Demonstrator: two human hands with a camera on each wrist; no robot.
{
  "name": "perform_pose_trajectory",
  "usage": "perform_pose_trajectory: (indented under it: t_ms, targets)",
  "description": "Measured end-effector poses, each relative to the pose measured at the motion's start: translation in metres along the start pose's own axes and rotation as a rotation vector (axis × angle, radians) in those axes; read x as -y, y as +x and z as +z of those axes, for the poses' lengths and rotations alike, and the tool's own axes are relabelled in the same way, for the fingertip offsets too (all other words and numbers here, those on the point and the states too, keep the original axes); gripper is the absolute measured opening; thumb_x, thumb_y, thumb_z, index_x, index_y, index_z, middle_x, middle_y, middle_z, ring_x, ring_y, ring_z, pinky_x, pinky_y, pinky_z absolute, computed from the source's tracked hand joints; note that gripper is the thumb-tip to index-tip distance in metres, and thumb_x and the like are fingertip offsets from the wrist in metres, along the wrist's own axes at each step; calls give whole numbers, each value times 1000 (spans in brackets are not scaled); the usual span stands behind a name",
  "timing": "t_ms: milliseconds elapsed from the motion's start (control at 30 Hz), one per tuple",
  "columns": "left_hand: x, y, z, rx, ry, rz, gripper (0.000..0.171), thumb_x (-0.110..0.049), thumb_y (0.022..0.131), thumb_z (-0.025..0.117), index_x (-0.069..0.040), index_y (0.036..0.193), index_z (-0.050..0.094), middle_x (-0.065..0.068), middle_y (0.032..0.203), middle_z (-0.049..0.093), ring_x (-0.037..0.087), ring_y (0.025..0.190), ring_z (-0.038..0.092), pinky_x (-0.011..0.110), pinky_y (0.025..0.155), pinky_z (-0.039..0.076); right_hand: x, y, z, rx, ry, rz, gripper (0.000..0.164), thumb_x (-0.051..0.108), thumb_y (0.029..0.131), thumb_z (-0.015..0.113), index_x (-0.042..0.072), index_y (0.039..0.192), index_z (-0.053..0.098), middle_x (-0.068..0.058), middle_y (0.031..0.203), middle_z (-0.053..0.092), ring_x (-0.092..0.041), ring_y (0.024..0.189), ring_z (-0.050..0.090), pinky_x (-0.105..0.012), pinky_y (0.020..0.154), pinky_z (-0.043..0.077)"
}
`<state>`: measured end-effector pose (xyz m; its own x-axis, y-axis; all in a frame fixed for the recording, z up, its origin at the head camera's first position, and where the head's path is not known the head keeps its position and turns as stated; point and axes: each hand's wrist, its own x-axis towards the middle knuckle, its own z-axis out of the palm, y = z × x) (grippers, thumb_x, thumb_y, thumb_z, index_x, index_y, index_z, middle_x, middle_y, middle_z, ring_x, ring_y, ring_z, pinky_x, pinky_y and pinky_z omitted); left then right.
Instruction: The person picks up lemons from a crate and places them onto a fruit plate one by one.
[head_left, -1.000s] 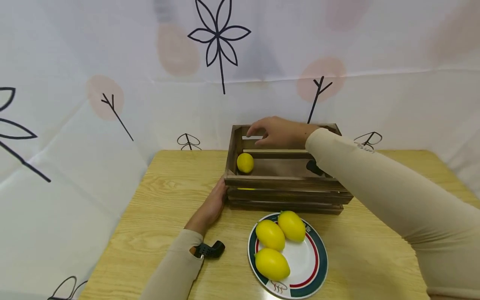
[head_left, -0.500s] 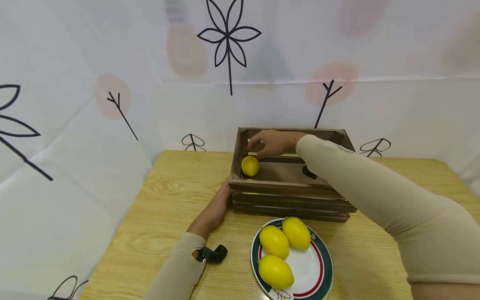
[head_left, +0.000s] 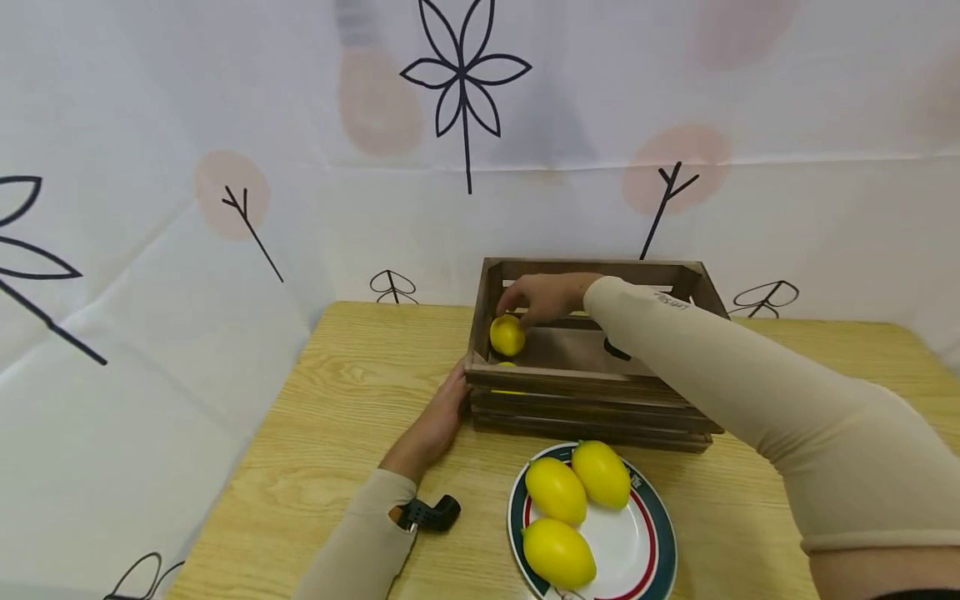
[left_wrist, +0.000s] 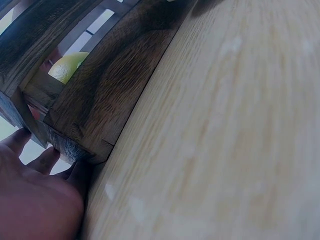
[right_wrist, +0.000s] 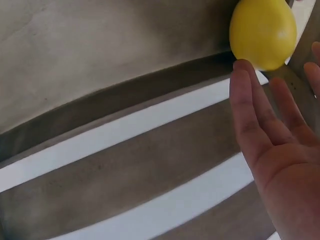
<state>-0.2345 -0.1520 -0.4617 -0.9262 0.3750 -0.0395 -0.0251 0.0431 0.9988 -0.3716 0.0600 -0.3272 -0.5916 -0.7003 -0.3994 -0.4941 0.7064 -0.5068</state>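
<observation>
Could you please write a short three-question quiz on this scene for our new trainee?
1. How many lemons lie on the plate?
2. True or false: the left hand touches the crate from outside.
3. Where is the right hand?
A. Over the plate
B. Inside the crate, next to a yellow lemon
C. Underneath the crate

Key:
1. Three.
2. True; its fingers rest against the crate's end.
3. B.

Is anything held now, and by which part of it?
Nothing is plainly held: the right grip is open at a lemon inside the crate, whose end the left grip touches.
</observation>
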Motion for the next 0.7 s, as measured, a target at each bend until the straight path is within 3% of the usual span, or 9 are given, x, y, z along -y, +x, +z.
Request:
perform_pose_trajectory:
  t_ms: [100, 333, 467, 567, 700]
  targets:
    - [2, -1, 0, 6, -8, 3, 53, -29, 110, 19, -25, 162, 13, 5, 169, 8, 26, 156, 3, 50, 126, 7, -1, 4, 5, 33, -25, -14, 47, 9, 98, 60, 7, 144, 52, -14, 153, 45, -35, 143, 39, -50, 115, 38]
    - [2, 0, 2, 11, -27, 18, 52, -28, 110, 20, -25, 162, 14, 3, 169, 9, 24, 156, 5, 48, 126, 7, -2, 7, 13, 59, -26, 17, 54, 10, 95, 62, 10, 148, 49, -13, 160, 36, -34, 148, 31, -50, 118, 34]
    - [1, 0, 2, 5, -30, 24, 51, -29, 111, 20, -25, 162, 16, 3, 168, 13, 24, 155, 9, 48, 125, 10, 0, 8, 15, 67, 15, 50, 54, 8, 94, 63, 12, 147, 51, -14, 157, 38, -28, 130, 45, -36, 98, 48]
    - [1, 0, 1, 9, -30, 23, 51, -29, 111, 19, -27, 161, 16, 3, 168, 13, 24, 154, 9, 48, 124, 11, 2, 10, 17, 85, 11, 53, 54, 7, 93, 62, 13, 146, 52, -13, 151, 43, -24, 112, 49, -28, 81, 47]
    - [3, 2, -1, 18, -16, 30, 52, -30, 111, 20, -27, 162, 14, 2, 169, 11, 24, 155, 8, 48, 125, 10, 2, 13, 18, 96, -19, 46, 54, 7, 92, 62, 13, 145, 53, -13, 148, 46, -23, 105, 51, -26, 73, 45]
